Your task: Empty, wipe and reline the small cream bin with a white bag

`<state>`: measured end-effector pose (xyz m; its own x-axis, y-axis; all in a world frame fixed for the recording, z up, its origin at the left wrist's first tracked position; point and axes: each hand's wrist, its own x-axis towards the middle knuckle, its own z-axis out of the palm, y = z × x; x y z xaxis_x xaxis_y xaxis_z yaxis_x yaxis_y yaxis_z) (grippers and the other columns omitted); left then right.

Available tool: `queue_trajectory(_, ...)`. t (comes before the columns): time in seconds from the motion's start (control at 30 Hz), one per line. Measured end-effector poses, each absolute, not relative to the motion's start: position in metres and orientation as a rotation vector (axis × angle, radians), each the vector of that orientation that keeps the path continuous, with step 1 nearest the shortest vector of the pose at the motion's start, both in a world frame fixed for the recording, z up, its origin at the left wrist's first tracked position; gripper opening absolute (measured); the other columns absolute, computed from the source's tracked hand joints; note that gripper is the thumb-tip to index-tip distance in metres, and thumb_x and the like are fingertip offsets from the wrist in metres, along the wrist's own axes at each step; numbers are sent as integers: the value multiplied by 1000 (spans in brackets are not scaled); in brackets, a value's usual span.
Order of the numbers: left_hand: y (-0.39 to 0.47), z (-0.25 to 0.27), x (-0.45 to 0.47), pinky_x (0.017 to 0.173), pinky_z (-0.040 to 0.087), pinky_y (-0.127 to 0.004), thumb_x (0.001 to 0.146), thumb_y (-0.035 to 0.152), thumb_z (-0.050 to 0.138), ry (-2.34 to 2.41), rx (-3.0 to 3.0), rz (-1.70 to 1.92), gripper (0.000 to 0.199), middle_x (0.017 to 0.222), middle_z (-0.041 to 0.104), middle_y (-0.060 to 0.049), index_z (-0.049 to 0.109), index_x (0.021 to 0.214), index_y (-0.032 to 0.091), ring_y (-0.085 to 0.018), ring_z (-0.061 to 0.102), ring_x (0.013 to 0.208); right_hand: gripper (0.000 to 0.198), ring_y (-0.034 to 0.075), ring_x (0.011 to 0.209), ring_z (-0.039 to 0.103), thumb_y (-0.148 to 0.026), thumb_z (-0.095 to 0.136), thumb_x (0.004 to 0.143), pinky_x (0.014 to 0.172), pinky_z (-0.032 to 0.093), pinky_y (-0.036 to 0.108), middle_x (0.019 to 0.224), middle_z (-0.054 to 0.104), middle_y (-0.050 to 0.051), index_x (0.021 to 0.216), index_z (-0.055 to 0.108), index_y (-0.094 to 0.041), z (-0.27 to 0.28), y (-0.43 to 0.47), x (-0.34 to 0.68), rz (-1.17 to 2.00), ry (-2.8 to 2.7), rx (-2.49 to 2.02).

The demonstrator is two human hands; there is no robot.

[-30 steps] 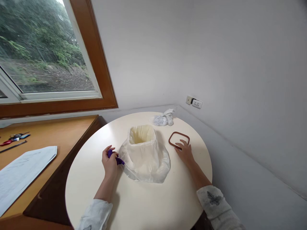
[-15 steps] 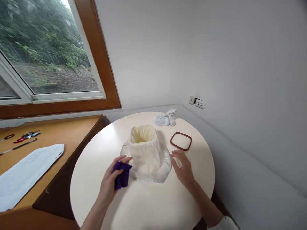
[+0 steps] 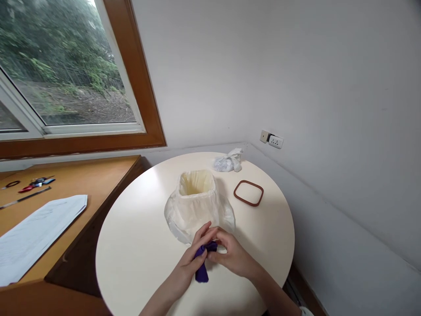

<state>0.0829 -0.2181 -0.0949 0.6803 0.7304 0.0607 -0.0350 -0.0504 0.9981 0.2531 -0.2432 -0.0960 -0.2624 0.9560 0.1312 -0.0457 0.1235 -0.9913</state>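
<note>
A small purple cloth [image 3: 201, 273] is bunched between my two hands, above the near part of the round table. My left hand [image 3: 190, 263] is closed on it, thumb on top, and one end hangs below the fingers. My right hand [image 3: 236, 258] pinches the cloth's right end between thumb and fingers. Just beyond them stands a cream bin [image 3: 196, 206] lined with a translucent white plastic bag [image 3: 174, 219], folded out over the rim and spread around the base. My fingers hide part of the bag's front edge.
A brown rounded-square ring [image 3: 249, 203] lies right of the bin on the white round table [image 3: 131, 245]. Behind is a knotted white plastic bag [image 3: 228, 162]. To the left, a wooden desk [image 3: 108, 169] holds papers [image 3: 46, 232] and small tools. Walls close off the back and right.
My left hand has carried the purple cloth right and nearer to me. My right hand has left the bag's right side, moved left and taken hold of the cloth too.
</note>
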Motion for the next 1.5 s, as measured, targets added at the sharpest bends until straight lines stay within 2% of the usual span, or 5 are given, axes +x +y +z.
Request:
queue_trajectory(0.3, -217, -89, 84, 114, 7, -44, 90, 44, 38, 704, 1528, 664, 46, 150, 21, 3, 39, 135, 34, -24, 7, 140, 18, 13, 71, 53, -33, 60, 79, 68, 42, 27, 73, 56, -1, 86, 60, -17, -95, -248, 266, 1300, -1408, -1073)
queue_trajectory(0.53, -198, -92, 61, 105, 33, -42, 83, 48, 48, 1028, 1320, 907, 37, 119, 58, -7, 61, 107, 23, -27, 50, 115, 26, 14, 61, 52, -44, 53, 81, 56, 42, 26, 67, 53, -1, 79, 51, -18, -95, -234, 336, 1044, -1292, -1408)
queue_trajectory(0.93, -147, -100, 9, 80, 49, -36, 78, 51, 43, 1525, 1651, 826, 41, 112, 57, -9, 55, 102, 20, -22, 60, 89, 29, 28, 105, 52, -31, 44, 82, 89, 37, 42, 114, 57, 12, 105, 57, -19, -121, -218, 401, 237, -1506, -2176)
queue_trajectory(1.13, -90, -112, 6, 79, 45, -38, 79, 53, 37, 1897, 1845, 521, 57, 119, 53, -17, 46, 119, 13, -27, 60, 93, 32, 18, 89, 60, -34, 37, 87, 78, 43, 27, 101, 64, 8, 106, 56, -17, -105, -185, 356, 469, -1731, -2024)
queue_trajectory(1.5, -61, -117, 26, 58, 38, -29, 59, 34, 58, 1737, 1760, 695, 20, 63, 57, -4, 44, 55, 20, -24, 57, 68, 7, 21, 82, 58, -21, 55, 73, 67, 37, 27, 81, 63, 8, 67, 53, -18, -119, -125, 317, 568, -1680, -2004)
